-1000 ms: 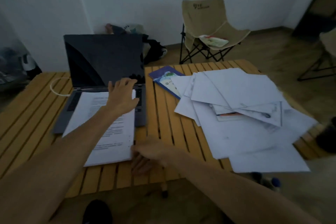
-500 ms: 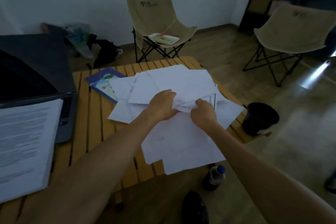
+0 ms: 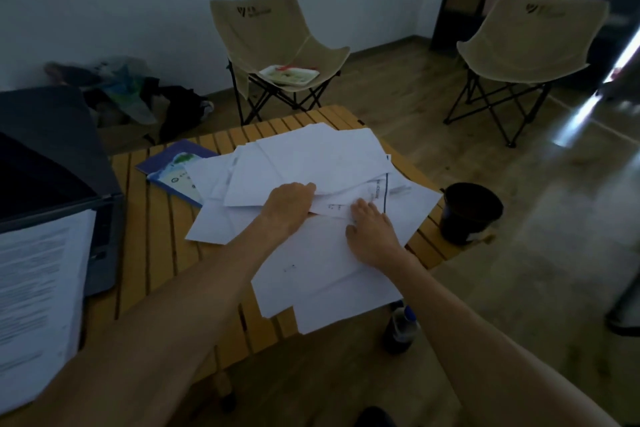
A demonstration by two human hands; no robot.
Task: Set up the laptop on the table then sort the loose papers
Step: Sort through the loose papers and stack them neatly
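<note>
Left hand (image 3: 289,203) of mine gripping the upper sheets of the loose papers (image 3: 311,163), right hand (image 3: 370,232) flat, fingers spread, pressing the white overlapping heap, wooden slatted table (image 3: 156,253) beneath.

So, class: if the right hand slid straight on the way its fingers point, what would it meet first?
The right hand points up the table, so it would probably push into the printed sheet already under its fingers, then the loose papers beyond.
</note>
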